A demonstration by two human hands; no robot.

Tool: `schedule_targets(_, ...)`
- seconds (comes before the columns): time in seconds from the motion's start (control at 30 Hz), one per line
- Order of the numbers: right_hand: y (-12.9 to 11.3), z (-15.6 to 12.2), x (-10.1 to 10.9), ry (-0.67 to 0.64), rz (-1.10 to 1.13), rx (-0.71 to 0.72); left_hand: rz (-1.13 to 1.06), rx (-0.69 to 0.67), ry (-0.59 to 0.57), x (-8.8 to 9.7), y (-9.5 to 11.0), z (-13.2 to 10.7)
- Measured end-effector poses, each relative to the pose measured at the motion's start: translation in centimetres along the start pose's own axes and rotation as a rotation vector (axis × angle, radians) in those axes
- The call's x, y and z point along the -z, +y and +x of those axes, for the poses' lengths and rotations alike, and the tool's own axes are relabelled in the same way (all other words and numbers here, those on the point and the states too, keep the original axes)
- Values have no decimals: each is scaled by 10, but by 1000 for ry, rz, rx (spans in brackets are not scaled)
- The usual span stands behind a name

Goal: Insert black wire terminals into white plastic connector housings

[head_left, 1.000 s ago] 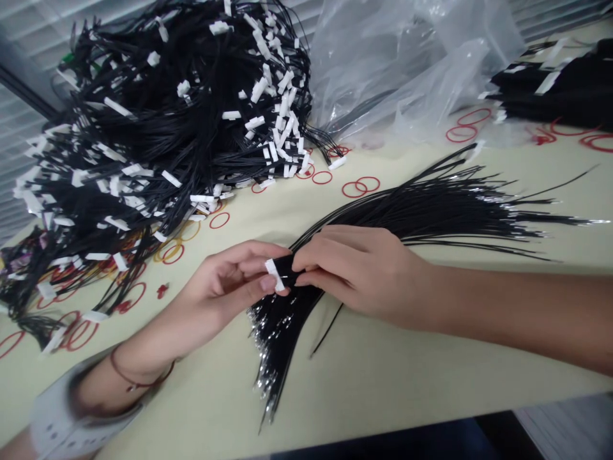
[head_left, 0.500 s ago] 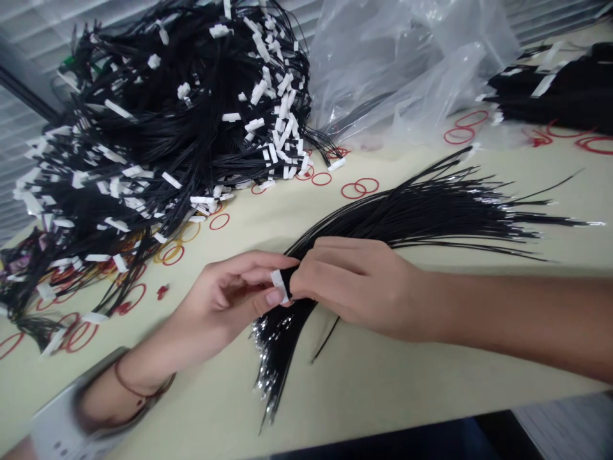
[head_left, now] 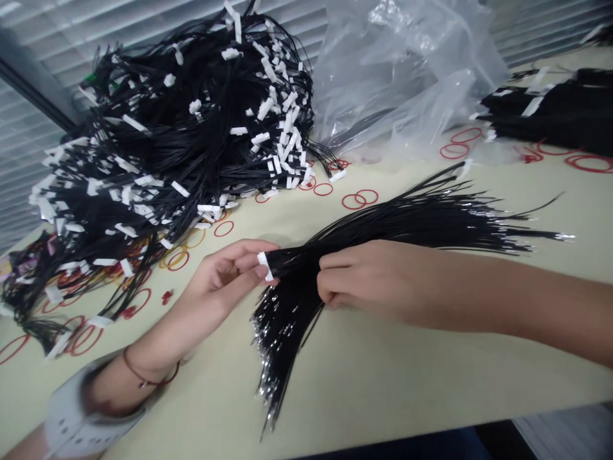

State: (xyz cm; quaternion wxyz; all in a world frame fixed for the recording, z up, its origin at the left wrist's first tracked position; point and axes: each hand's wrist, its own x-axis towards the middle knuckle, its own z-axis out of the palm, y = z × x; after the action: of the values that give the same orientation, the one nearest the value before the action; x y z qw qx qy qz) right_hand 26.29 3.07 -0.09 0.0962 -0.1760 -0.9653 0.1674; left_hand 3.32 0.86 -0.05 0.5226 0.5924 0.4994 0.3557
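My left hand point(head_left: 227, 275) pinches a white connector housing point(head_left: 265, 267) between thumb and fingers. Several black wires run rightward out of the housing. My right hand point(head_left: 357, 278) lies across the loose bundle of black wires point(head_left: 292, 313), its fingers curled closed at the bundle's near edge. Black wire runs into that grip, but the fingertips are mostly hidden, so how many strands they hold does not show. Shiny metal terminals point(head_left: 261, 348) tip the bundle's lower left end. More terminals point(head_left: 498, 220) fan out at its right end.
A large heap of black wires with white connectors point(head_left: 191, 140) fills the back left. Behind stands a clear plastic bag point(head_left: 407, 70). Red rubber bands point(head_left: 354, 201) are scattered over the table point(head_left: 431, 377). Another black cable stack point(head_left: 555, 108) lies at the back right.
My right hand has drawn away from the connector to the right, showing the wires behind it. My left hand has shifted slightly left and up, still pinching the connector housing.
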Motion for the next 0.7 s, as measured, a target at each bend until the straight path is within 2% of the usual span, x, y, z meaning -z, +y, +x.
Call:
schedule_targets(0.17, -2, 5, -14, 158, -136, 12, 37, 19, 1, -2, 5, 0)
schedule_targets(0.3, -5, 8, -21, 151, -273, 54, 74, 17, 12, -3, 7, -2)
schedule_targets(0.57, -6, 11, -22, 321, -128, 25, 6, 59, -16, -4, 9, -2)
schedule_targets(0.7, -12, 10, -18, 276, -147, 115, 44, 41, -13, -4, 9, -3)
